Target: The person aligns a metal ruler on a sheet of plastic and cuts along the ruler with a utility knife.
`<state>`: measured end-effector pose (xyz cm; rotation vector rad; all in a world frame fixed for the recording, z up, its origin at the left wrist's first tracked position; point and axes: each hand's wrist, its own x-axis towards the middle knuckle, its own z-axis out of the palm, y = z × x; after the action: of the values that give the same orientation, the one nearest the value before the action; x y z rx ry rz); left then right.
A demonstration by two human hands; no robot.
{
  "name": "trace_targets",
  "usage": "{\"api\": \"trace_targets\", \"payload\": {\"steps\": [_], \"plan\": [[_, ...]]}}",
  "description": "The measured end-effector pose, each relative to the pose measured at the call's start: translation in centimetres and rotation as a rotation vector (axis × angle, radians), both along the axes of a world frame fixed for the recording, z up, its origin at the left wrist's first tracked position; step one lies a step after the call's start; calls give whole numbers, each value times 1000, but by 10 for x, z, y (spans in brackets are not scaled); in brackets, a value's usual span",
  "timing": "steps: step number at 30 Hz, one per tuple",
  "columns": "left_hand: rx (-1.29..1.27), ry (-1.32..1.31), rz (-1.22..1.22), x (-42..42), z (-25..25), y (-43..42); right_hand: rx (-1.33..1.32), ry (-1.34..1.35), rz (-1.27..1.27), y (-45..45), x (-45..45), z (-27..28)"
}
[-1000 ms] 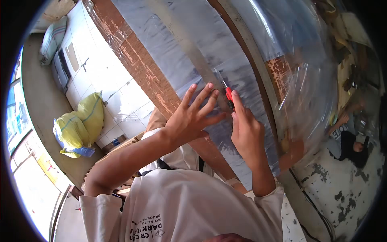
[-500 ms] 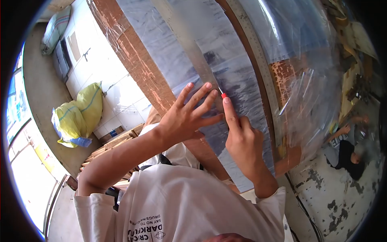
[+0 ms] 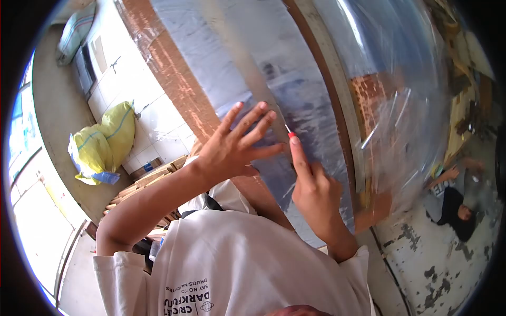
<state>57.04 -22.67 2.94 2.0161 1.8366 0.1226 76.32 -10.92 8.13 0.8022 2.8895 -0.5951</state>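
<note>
A long flat ruler (image 3: pixel 246 64) lies lengthwise on a grey-blue printed sheet (image 3: pixel 311 100) over a brown board (image 3: pixel 176 73). My left hand (image 3: pixel 232 139) presses on the ruler and sheet with its fingers spread. In my right hand (image 3: pixel 316 192) is a red cutter (image 3: pixel 291 135), gripped with the index finger stretched along it. Its thin blade points up and away, touching or very near the sheet just right of the ruler's edge. Most of the cutter's handle is hidden under my right hand.
Right of the sheet are a second long ruler (image 3: pixel 345 105) and crumpled clear plastic (image 3: pixel 400 116). Another person (image 3: pixel 456 208) is low at the far right. A yellow sack (image 3: pixel 103 145) and wooden slats (image 3: pixel 145 184) are on the left. A black cable (image 3: pixel 387 263) runs along the floor.
The cutter was first held lifted at a slant; it then came down beside the ruler and has shifted slightly toward my body. My left hand stays spread, a little further left in view.
</note>
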Motion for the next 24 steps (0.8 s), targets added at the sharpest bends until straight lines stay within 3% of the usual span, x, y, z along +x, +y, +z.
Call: {"api": "trace_targets", "payload": {"steps": [24], "plan": [[-30, 43, 41, 7, 0, 5, -150, -203, -95, -23, 116, 41]]}}
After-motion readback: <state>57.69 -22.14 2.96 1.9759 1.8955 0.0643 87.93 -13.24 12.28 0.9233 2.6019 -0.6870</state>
